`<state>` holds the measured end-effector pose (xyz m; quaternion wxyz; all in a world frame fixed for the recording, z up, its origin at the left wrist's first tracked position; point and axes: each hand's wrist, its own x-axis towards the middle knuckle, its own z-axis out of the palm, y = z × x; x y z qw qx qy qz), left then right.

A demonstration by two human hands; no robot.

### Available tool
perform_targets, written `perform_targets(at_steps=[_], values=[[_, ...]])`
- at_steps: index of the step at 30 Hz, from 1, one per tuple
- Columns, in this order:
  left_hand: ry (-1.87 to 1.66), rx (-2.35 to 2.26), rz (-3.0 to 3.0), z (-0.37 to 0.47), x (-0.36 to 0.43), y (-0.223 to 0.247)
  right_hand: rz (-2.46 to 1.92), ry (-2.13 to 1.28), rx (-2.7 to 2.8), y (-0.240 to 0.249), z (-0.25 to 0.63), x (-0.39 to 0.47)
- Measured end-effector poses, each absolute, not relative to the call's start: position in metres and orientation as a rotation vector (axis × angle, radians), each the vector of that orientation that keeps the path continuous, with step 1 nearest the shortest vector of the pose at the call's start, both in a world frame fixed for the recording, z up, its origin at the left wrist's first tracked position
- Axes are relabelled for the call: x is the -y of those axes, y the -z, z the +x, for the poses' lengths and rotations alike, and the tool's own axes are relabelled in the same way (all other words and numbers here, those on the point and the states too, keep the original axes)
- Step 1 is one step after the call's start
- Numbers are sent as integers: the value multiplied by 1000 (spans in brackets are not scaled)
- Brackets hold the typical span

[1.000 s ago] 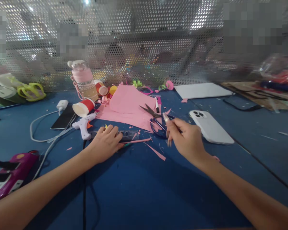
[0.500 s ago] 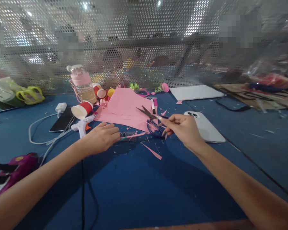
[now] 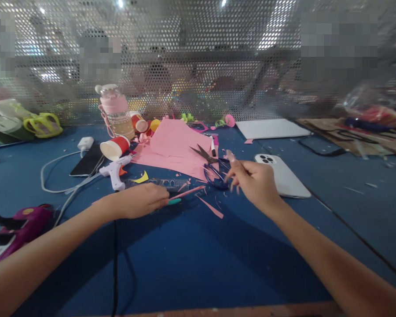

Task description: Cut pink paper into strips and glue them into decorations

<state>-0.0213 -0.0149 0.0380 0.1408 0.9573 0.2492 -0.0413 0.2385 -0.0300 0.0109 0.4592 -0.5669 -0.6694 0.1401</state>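
At a blue desk, a white glue gun is lying beyond your left hand, whose fingers are curling low over the surface; a teal object and a pink strip are showing at its fingertips, though any grip is unclear. Open-bladed scissors are resting partly over pink paper. Beside their handles, your right hand is hovering, loosely curled, its hold unclear, near a white smartphone.
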Motion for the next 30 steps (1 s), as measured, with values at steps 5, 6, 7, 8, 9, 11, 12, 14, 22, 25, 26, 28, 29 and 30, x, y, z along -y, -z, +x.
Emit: perform_targets(at_steps=[5,6,7,8,9,11,12,14,22,25,26,28,29,30], values=[[129,-703,2933,-22,17,-33,-1126,-213,2204,-10,232,36],[122,-718,2995,-23,17,-30,-1076,-255,2329,-8,229,38],[121,-728,3056,-23,17,-27,-1051,-299,2434,-6,227,40],[127,-730,3111,-23,18,-25,-1043,-334,2520,-4,225,42],[138,-725,3156,-23,18,-22,-1048,-344,2588,-1,223,43],[172,-718,3216,-22,20,-19,-1071,-315,2684,3,219,47],[188,-723,3236,-22,21,-17,-1078,-295,2717,5,218,48],[207,-753,3264,-20,23,-16,-1082,-264,2749,7,217,48],[222,-742,3020,-20,22,-25,-998,-171,2455,4,228,38],[202,-725,2825,-19,22,-33,-990,-130,2408,1,229,37],[190,-706,2768,-19,22,-35,-984,-135,2418,1,228,37],[173,-657,2670,-19,21,-37,-980,-173,2429,2,226,37],[174,-646,2647,-19,20,-37,-985,-192,2422,4,225,38],[177,-650,2656,-20,18,-37,-1000,-207,2412,5,223,38]])
